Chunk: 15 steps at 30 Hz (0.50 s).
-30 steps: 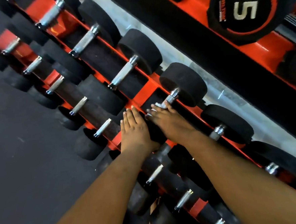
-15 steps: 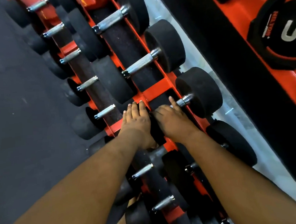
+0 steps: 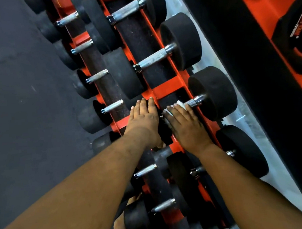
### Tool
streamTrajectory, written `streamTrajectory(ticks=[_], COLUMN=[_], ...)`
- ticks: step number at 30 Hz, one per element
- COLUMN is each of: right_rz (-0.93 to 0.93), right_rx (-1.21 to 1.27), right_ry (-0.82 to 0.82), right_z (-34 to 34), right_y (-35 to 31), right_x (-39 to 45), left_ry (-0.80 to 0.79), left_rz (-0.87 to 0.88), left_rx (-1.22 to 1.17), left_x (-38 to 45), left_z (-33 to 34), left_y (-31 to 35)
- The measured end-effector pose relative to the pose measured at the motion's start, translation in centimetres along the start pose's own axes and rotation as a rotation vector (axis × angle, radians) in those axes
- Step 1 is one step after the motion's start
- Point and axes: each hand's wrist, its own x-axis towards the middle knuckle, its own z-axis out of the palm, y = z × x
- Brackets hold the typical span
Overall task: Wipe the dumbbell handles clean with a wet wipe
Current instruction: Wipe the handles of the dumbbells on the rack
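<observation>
- Right hand (image 3: 186, 124) lies palm down over the handle (image 3: 190, 103) of a dumbbell on the upper tier of the rack (image 3: 168, 88); the fingers curl over a white wipe (image 3: 180, 104) and press it onto the handle.
- The wipe shows at the fingertips of that hand, bunched around the handle; the rest is hidden under the palm.
- Beyond the fingertips, a short bare stretch of knurled handle runs to the far weight (image 3: 215, 93).
- Left hand (image 3: 143, 120) rests just beside the right, fingers straight and together, flat on top of the same dumbbell's near weight (image 3: 163, 129); it grips nothing.
- The near weight shows only as a dark strip between the two hands.
- Ahead of both hands an orange crossbar of the rack spans the tier.
- Further dumbbells sit ahead of and behind the hands on the upper tier, and to the left of the left hand on the lower tier.
- A grey floor (image 3: 21, 105) lies further left.
</observation>
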Motion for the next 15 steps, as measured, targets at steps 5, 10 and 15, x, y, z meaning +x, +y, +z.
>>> streamTrajectory(ticks=[5, 10, 15], right_rz=[0.048, -0.028, -0.013], right_rx=[0.014, -0.012, -0.075], right_ry=[-0.036, -0.022, -0.031], right_z=[0.0, 0.3, -0.3], right_y=[0.0, 1.0, 2.0], right_x=[3.8, 1.3, 2.4], left_ry=[0.009, 0.008, -0.003], left_rz=[-0.008, 0.008, 0.004], left_rx=[0.005, -0.003, 0.001], left_x=[0.0, -0.1, -0.1], left_z=[0.0, -0.2, -0.2], left_y=[0.1, 0.0, 0.0])
